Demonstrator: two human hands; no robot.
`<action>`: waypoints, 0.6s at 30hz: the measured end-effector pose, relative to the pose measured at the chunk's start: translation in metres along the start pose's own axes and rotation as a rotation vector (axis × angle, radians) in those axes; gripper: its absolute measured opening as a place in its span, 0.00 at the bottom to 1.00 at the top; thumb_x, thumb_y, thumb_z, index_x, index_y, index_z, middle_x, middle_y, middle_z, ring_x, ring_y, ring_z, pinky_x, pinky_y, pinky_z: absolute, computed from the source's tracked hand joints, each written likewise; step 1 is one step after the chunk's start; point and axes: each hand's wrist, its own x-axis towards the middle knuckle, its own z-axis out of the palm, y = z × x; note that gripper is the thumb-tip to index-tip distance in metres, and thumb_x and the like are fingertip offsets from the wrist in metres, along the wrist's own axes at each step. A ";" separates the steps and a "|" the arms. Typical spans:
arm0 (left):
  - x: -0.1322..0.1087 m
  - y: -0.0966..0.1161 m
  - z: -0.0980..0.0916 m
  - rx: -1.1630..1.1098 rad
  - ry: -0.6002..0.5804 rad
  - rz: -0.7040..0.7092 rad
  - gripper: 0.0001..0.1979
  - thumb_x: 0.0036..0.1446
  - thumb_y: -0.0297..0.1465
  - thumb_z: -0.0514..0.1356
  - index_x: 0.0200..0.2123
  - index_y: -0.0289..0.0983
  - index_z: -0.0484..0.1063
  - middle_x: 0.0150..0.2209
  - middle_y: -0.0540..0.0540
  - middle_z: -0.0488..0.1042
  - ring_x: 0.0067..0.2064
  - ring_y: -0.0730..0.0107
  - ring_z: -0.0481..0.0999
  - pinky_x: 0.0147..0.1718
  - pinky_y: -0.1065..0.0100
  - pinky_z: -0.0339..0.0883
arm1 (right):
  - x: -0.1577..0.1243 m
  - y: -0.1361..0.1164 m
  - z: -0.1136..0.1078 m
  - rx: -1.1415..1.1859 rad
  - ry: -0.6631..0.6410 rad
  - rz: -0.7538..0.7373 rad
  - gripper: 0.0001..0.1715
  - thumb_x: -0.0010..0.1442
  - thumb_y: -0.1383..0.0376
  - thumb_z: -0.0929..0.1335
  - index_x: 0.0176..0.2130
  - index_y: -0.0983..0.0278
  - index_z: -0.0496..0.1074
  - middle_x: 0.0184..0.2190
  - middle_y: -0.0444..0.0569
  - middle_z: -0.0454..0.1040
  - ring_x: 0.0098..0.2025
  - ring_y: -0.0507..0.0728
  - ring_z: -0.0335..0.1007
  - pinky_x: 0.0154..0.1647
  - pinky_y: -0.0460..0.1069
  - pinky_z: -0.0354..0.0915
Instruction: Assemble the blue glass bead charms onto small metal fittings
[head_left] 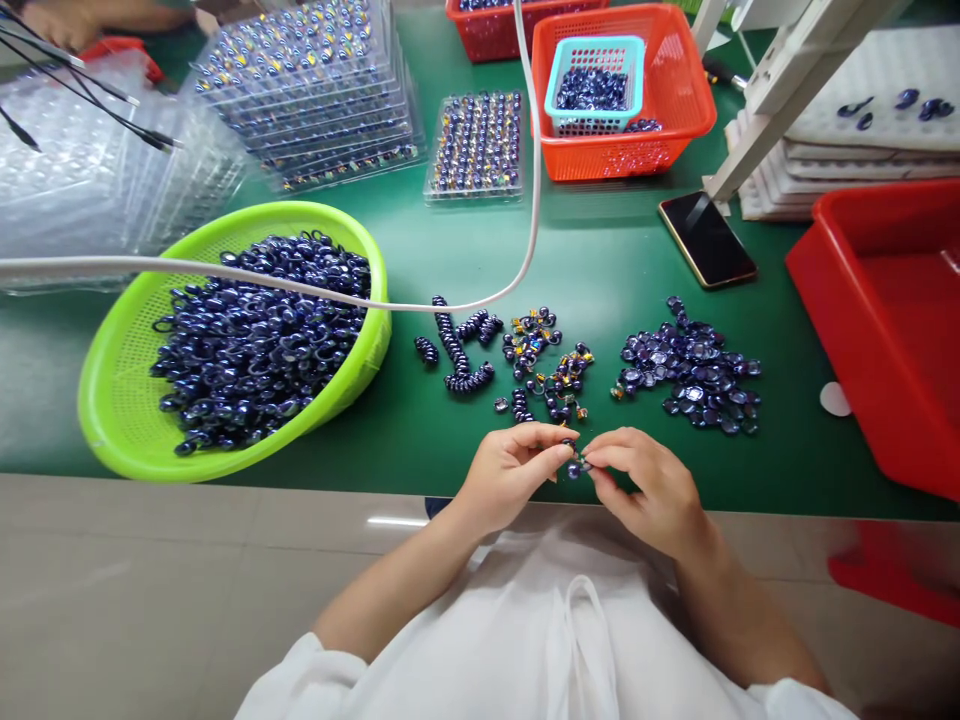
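My left hand and my right hand meet at the front edge of the table, fingertips pinched together. Between them is a small dark blue shiny bead-like piece; its exact form is too small to make out. Just beyond my fingers lies a loose pile of dark beads with gold and clear parts. Short stacked rows of dark rings lie to its left. On the right spreads a heap of flat, dark, glassy pieces.
A green basket full of dark looped pieces stands left. Behind are stacked clear trays, one filled tray and an orange basket. A white cable crosses the table. A phone and red bin lie right.
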 end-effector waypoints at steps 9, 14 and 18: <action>-0.002 -0.003 -0.002 0.204 -0.054 0.265 0.11 0.59 0.33 0.65 0.43 0.35 0.83 0.34 0.42 0.80 0.33 0.69 0.77 0.32 0.70 0.72 | 0.005 -0.006 -0.001 0.016 0.075 0.024 0.16 0.62 0.76 0.69 0.47 0.59 0.71 0.38 0.48 0.75 0.38 0.54 0.74 0.38 0.50 0.72; -0.002 -0.003 -0.004 0.301 -0.071 0.364 0.10 0.61 0.31 0.63 0.44 0.36 0.83 0.35 0.41 0.81 0.35 0.67 0.78 0.33 0.69 0.72 | 0.006 -0.007 -0.001 0.004 0.093 0.045 0.16 0.63 0.75 0.68 0.47 0.57 0.71 0.37 0.48 0.76 0.37 0.55 0.75 0.37 0.50 0.72; -0.001 -0.002 -0.005 0.371 -0.083 0.448 0.11 0.62 0.29 0.62 0.45 0.37 0.82 0.35 0.41 0.82 0.35 0.67 0.78 0.34 0.69 0.71 | 0.007 -0.007 0.000 -0.020 0.088 0.041 0.16 0.63 0.75 0.68 0.47 0.57 0.71 0.37 0.48 0.76 0.37 0.55 0.75 0.37 0.50 0.72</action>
